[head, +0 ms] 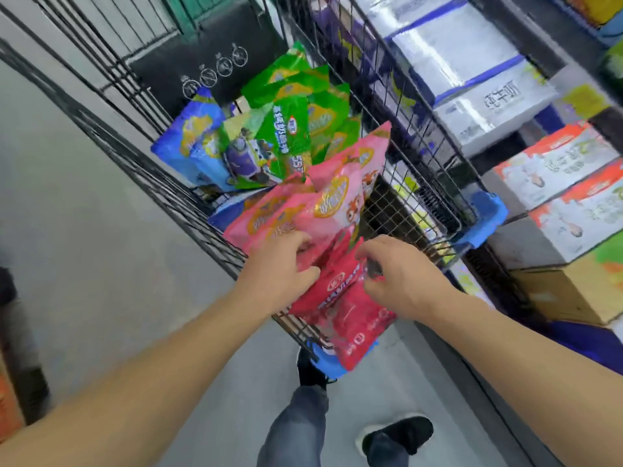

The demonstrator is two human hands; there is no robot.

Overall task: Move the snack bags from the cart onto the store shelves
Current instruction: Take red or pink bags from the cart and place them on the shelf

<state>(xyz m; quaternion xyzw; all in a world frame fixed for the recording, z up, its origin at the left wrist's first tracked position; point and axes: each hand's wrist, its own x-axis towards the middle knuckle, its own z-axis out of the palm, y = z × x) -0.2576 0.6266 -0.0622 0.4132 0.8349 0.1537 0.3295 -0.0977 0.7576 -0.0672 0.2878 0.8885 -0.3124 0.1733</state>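
**Q:** Head view: what are your hands doing?

**A:** Both reach into the wire cart point(397, 183). My left hand point(279, 271) has its grip curled onto the pink snack bags point(323, 210) at the near end. My right hand point(401, 278) pinches the top of a red bag point(340, 298), which hangs partly over the cart's near rim.

**Q:** How far along does the job look?

**A:** Early or midway, I'd judge. Green bags point(303, 106) and a blue bag point(192, 143) are piled further back in the cart. No snack bags show on the shelves point(505, 106) to my right, which hold boxed goods.

**Q:** Which way do the bags point?

**A:** The pink ones stand roughly on end, long axis leaning up and away from me. The red bag's long axis slopes down toward my feet.
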